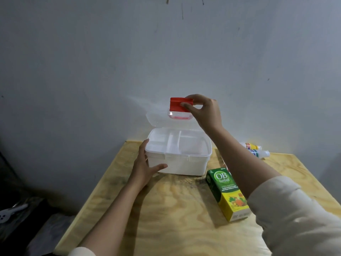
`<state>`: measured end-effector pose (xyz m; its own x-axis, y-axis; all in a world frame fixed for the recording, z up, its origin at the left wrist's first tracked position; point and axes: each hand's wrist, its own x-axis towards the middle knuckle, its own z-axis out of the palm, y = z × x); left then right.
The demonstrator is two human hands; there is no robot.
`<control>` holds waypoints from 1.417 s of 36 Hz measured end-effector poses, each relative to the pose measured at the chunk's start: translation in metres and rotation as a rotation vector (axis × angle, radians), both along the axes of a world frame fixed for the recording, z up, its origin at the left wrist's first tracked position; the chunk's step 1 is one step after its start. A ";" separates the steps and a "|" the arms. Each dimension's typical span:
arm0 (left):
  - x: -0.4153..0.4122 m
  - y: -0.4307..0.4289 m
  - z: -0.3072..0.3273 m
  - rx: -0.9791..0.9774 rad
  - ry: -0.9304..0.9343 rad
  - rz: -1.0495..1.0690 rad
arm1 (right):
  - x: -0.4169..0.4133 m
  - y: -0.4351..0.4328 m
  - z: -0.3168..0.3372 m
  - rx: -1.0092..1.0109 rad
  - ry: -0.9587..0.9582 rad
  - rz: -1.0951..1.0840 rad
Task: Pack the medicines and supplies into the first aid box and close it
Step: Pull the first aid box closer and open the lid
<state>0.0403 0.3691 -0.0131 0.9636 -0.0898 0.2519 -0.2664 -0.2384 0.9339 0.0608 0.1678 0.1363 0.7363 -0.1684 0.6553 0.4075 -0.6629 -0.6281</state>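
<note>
Box [178, 157] mid-frame on worktop [166, 209], open. My right hand [204, 111] grip pinching red latch [180, 105] on lid [156, 117]; left hand [145, 163] spread, bracing box side. Light, slick plastic, I judge; hold low.

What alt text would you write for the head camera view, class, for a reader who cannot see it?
A person's right hand lifts the clear lid by its red latch while the left hand steadies the open white first aid box on a plywood table. A green and yellow medicine carton and two small bottles lie to the right, unpacked.
</note>
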 end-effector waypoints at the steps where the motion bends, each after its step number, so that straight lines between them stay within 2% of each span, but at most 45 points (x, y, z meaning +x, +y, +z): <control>1: 0.000 0.000 0.000 -0.004 -0.002 -0.006 | 0.005 -0.001 -0.001 0.024 -0.007 -0.041; 9: 0.007 0.002 -0.002 0.015 -0.036 -0.007 | 0.035 -0.010 -0.001 0.114 -0.077 -0.208; 14: 0.010 0.004 -0.006 0.022 -0.039 -0.004 | 0.054 -0.016 0.001 0.223 -0.099 -0.109; 20: 0.010 0.008 -0.006 0.039 -0.063 0.011 | 0.057 -0.036 -0.016 0.139 -0.097 0.026; 25: 0.007 0.005 -0.002 0.019 -0.055 0.003 | 0.056 -0.045 -0.028 0.128 -0.128 0.038; 37: -0.007 0.003 0.002 -0.027 -0.036 0.017 | 0.053 -0.044 -0.023 0.471 -0.090 -0.095; 44: -0.008 -0.007 0.013 0.017 -0.017 0.111 | 0.052 -0.048 -0.025 0.430 -0.059 -0.157; 51: -0.002 -0.008 0.019 0.029 0.020 0.085 | 0.048 -0.050 -0.026 0.429 -0.051 -0.189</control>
<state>0.0379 0.3609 0.0058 0.9727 -0.0147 0.2314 -0.2258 -0.2865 0.9311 0.1084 0.1179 0.1107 0.6353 -0.5600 0.5318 0.3416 -0.4137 -0.8439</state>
